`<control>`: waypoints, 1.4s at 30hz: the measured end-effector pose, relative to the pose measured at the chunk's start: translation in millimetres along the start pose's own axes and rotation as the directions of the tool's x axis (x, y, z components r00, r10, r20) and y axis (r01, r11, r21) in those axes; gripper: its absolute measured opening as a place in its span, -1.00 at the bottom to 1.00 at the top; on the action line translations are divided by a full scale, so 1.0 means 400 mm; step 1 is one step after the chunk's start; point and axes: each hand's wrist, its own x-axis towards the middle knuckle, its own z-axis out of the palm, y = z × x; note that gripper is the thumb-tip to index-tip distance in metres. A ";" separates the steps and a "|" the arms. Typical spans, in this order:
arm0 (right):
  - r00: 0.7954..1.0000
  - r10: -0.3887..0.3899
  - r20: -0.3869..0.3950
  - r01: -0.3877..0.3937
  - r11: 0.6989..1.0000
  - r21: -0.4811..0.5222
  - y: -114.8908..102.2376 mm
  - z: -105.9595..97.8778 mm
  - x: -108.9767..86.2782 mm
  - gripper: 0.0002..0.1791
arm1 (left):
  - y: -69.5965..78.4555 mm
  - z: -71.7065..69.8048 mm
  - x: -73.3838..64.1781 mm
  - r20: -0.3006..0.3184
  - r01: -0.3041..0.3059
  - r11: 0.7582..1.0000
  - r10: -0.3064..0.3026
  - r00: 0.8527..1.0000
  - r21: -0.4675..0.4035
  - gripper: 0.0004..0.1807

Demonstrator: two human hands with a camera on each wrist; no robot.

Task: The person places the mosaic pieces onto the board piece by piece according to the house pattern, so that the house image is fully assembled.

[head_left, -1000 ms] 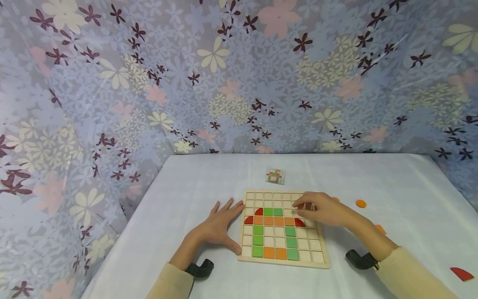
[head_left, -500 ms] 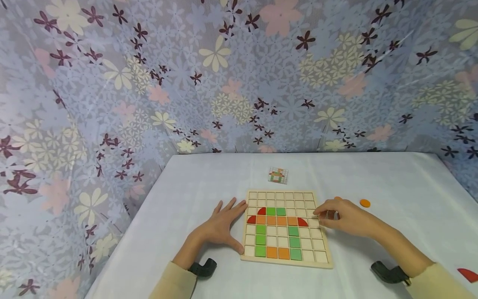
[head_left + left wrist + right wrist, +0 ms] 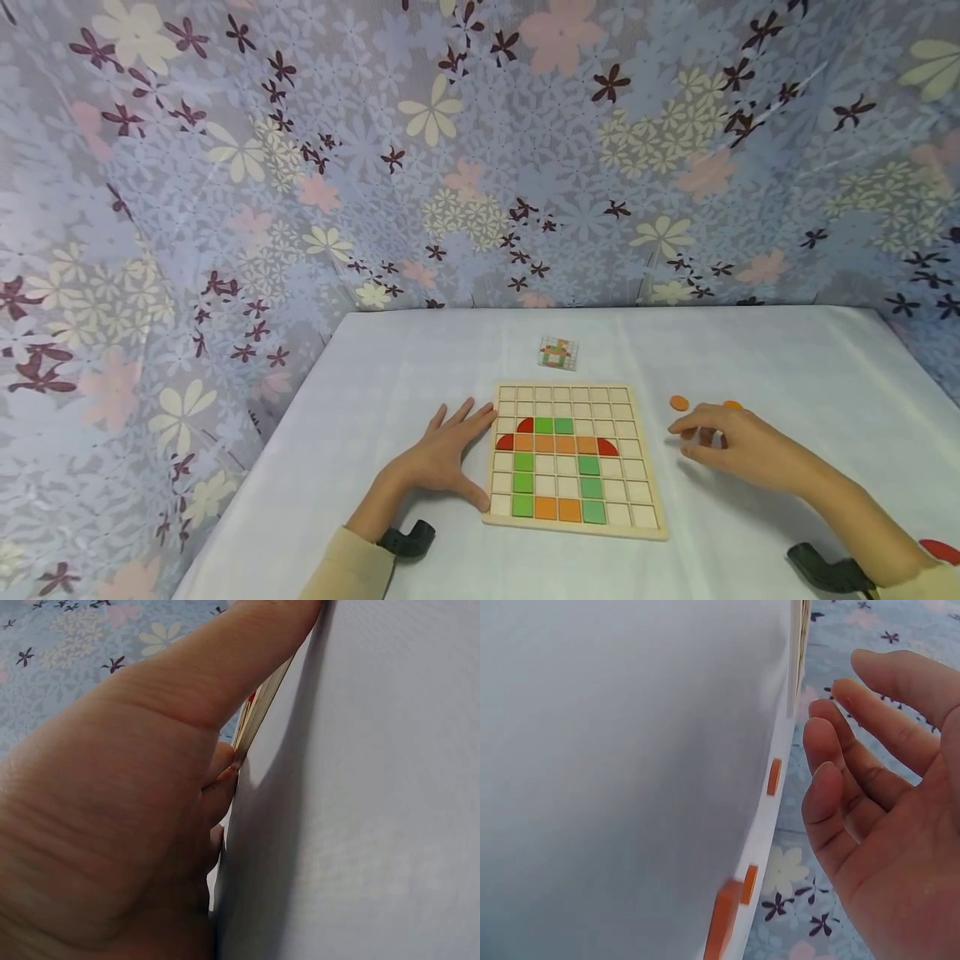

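Observation:
My left hand (image 3: 442,458) has its fingers spread, with fingertips and thumb touching the left edge of a wooden grid board (image 3: 613,469). Green and orange square tiles and red quarter-round tiles lie in its cells, including an orange row (image 3: 545,443) and a green column (image 3: 522,482) at the left. Right of the board, my right hand (image 3: 738,446) hovers above the cloth with loosely bent fingers. In the right wrist view, nothing lies between its fingers and thumb. An orange disc (image 3: 678,402) is just beyond its fingertips; another orange disc (image 3: 732,405) is partly hidden behind the hand.
A small pattern card (image 3: 558,353) lies behind the board. A red piece (image 3: 941,551) sits at the far right, partly covered by my forearm. Low in the right wrist view, an orange block (image 3: 721,922) stands near. A flowered cloth (image 3: 480,167) hangs behind the table.
My right hand has moved off the board's right side and further right over the cloth. The left hand stays at the board's edge, and the tiles on the board look the same.

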 end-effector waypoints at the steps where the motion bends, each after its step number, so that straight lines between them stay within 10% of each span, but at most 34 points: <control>1: 1.000 0.009 -0.001 -0.009 1.000 -0.007 0.001 -0.003 -0.004 -0.63 | -0.001 0.002 0.000 0.000 0.000 1.000 0.000 1.000 0.001 0.48; 22: 0.986 0.164 -0.011 -0.164 0.986 0.029 0.087 -0.042 -0.139 -0.48 | -0.005 -0.003 -0.003 0.011 0.008 1.000 -0.008 1.000 0.000 0.48; 42: 0.903 0.426 -0.059 -0.430 0.896 -0.115 0.193 -0.091 -0.267 -0.22 | -0.001 0.002 0.001 0.010 0.008 1.000 -0.008 1.000 0.014 0.47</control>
